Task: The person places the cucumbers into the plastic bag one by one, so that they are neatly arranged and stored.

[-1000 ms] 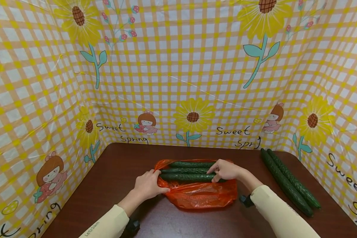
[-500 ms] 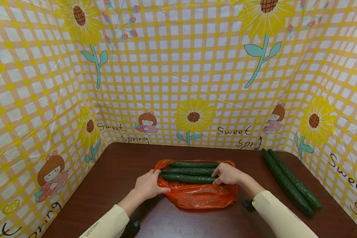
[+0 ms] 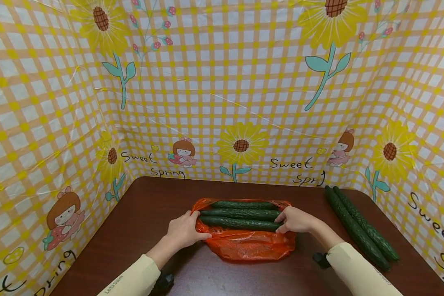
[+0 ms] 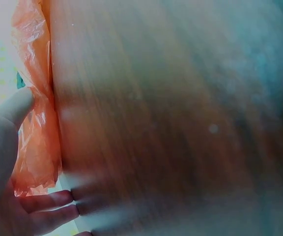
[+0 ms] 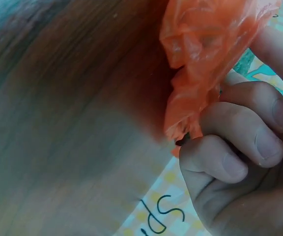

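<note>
An orange-red plastic bag [image 3: 251, 245] lies open on its side on the table. Three long dark-green cucumbers lie side by side in its mouth: a back one [image 3: 242, 204], a middle one [image 3: 240, 213] and a front one [image 3: 237, 223]. My left hand [image 3: 184, 230] grips the bag's left edge, its thumb on the front rim. At the right end of the bag, my right hand [image 3: 297, 220] holds the tip of the front cucumber between thumb and forefinger. Its other fingers [image 5: 242, 128] are curled beside the bag, with no object showing in the palm.
Two more cucumbers [image 3: 357, 226] lie along the right side of the brown table [image 3: 159, 197], slanting towards the near edge. A checked, sunflower-printed sheet [image 3: 207, 102] walls the table at the back and both sides.
My right hand has slid rightwards along the front cucumber to its right end, uncovering more of the cucumbers. The left hand and the bag have stayed in place.
</note>
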Available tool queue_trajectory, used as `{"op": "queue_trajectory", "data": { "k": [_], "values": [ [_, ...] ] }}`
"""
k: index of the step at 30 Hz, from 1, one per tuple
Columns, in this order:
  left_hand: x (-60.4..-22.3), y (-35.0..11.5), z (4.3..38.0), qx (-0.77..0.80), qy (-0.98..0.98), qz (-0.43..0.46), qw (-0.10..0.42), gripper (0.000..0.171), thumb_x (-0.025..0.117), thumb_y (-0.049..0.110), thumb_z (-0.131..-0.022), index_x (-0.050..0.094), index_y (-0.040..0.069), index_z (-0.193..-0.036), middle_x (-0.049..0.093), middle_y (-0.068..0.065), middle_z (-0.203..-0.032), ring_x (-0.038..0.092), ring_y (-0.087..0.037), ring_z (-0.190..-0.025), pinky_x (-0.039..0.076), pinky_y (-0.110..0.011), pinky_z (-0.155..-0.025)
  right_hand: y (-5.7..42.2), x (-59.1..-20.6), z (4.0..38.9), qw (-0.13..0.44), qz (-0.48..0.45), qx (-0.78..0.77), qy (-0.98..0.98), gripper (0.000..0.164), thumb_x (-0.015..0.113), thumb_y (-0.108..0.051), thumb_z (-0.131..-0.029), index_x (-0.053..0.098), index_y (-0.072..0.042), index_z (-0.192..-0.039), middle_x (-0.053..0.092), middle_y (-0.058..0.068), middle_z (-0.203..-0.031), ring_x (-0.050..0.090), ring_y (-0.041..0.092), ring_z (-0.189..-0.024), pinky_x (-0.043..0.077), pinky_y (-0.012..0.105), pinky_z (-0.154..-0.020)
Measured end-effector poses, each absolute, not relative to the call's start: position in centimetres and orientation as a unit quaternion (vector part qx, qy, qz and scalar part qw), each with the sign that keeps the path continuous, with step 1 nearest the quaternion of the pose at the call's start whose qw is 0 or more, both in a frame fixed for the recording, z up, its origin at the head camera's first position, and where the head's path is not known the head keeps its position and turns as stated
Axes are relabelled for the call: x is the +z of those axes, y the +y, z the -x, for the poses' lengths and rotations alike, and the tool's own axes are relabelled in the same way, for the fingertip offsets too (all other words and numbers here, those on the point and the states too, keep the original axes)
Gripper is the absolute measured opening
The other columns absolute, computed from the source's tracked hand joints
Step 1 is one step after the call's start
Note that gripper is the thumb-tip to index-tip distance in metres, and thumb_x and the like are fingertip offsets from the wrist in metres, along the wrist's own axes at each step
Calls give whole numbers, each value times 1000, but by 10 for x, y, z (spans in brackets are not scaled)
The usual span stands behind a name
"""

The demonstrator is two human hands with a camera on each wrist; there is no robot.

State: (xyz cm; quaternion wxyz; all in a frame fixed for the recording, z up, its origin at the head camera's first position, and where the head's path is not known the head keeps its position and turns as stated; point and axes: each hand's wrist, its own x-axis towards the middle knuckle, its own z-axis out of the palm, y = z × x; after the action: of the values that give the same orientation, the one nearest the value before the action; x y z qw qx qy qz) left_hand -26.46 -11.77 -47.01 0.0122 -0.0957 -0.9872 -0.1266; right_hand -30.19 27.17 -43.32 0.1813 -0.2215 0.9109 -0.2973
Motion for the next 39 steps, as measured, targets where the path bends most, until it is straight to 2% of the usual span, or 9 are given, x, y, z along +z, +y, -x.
{"op": "queue_trajectory", "data": {
  "k": [3, 6, 14, 17, 21, 24, 29, 34, 39],
  "values": [
    [-469, -117, 265, -126, -987, 95, 12, 90, 72, 75, -74, 56, 16, -140, 60, -14, -139, 65, -31, -112, 54, -51, -83, 276, -434, 301, 178, 223, -297, 911, 36, 78, -15, -87, 72, 7, -114, 74, 9, -83, 51, 11, -63, 45, 29, -62],
    [-468, -117, 265, -126, -987, 93, 12, 90, 71, 75, -74, 56, 16, -140, 60, -14, -139, 66, -31, -112, 55, -51, -83, 281, -435, 301, 171, 221, -293, 914, 34, 78, -15, -87, 73, 6, -113, 75, 12, -98, 57, 15, -74, 47, 31, -68],
    [-468, -115, 268, -137, -985, 98, 24, 91, 72, 74, -75, 56, 13, -140, 59, -18, -138, 64, -34, -116, 53, -54, -91, 288, -441, 301, 139, 211, -278, 927, 25, 76, -23, -90, 76, 0, -101, 69, 0, -81, 51, 13, -67, 42, 29, -64],
    [-469, -116, 269, -148, -983, 101, 26, 92, 72, 73, -75, 55, 10, -140, 58, -20, -138, 63, -36, -116, 52, -54, -93, 289, -442, 300, 129, 204, -278, 930, 29, 73, -29, -93, 73, -3, -79, 52, -7, -63, 36, 9, -55, 33, 25, -55],
    [-470, -116, 270, -160, -982, 99, 25, 94, 73, 73, -75, 54, 8, -140, 58, -21, -137, 62, -37, -117, 51, -54, -94, 291, -445, 299, 112, 197, -278, 933, 39, 69, -35, -96, 66, -11, -65, 28, -8, -54, 18, 8, -50, 20, 25, -50],
    [-471, -115, 268, -163, -981, 100, 24, 96, 74, 73, -74, 54, 6, -140, 58, -22, -136, 62, -37, -116, 51, -55, -94, 291, -448, 296, 102, 189, -276, 937, 41, 67, -36, -97, 64, -15, -61, 26, -9, -52, 18, 7, -48, 19, 25, -49],
    [-476, -115, 266, -161, -981, 104, 22, 97, 75, 72, -73, 55, 4, -139, 59, -22, -134, 62, -38, -115, 51, -55, -93, 289, -449, 292, 89, 161, -280, 942, 52, 67, -36, -97, 46, -17, -53, 27, -8, -50, 20, 8, -45, 19, 23, -47],
    [-477, -117, 266, -172, -980, 99, 19, 98, 76, 71, -73, 54, 2, -139, 57, -24, -135, 61, -40, -117, 50, -55, -96, 286, -446, 290, 81, 166, -281, 942, 50, 67, -32, -97, 44, -18, -54, 28, -8, -51, 22, 8, -46, 20, 23, -48],
    [-475, -115, 267, -187, -978, 90, 13, 96, 64, 75, -82, 55, 0, -141, 57, -26, -136, 60, -41, -119, 49, -55, -99, 289, -447, 290, 71, 168, -283, 942, 48, 64, -29, -99, 43, -18, -57, 28, -7, -53, 23, 9, -48, 21, 23, -49]
  ]
}}
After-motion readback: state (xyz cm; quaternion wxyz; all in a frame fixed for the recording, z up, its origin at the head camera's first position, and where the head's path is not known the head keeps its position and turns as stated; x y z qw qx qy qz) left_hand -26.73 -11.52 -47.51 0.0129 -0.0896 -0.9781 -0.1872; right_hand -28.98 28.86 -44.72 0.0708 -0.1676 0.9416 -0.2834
